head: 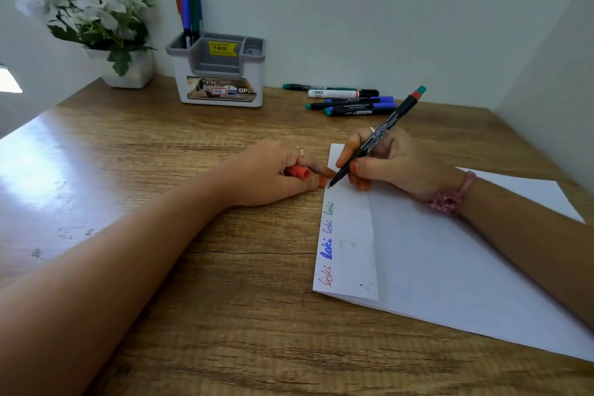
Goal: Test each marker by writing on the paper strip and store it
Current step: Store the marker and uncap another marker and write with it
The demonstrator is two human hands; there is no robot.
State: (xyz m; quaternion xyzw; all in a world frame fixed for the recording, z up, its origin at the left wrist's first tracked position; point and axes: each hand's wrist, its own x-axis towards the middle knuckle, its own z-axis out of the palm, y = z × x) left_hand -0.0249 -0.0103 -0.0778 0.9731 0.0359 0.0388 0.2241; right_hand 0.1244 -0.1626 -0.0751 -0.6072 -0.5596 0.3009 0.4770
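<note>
My right hand (395,164) grips a black marker (382,132) with a red and green end, its tip touching the left edge of the folded paper strip (350,235). Several small words in red, blue and green run along that edge below the tip. My left hand (273,173) rests on the table beside the paper and holds the red cap (297,172). Several loose markers (350,101) lie at the back of the table. A grey and white organizer (221,74) holds three markers (188,10), red, blue and green, standing upright.
The paper strip lies on a larger white sheet (466,267) on the wooden table (193,267). A white pot of white flowers (96,26) stands at the back left. Walls close the back and the right side.
</note>
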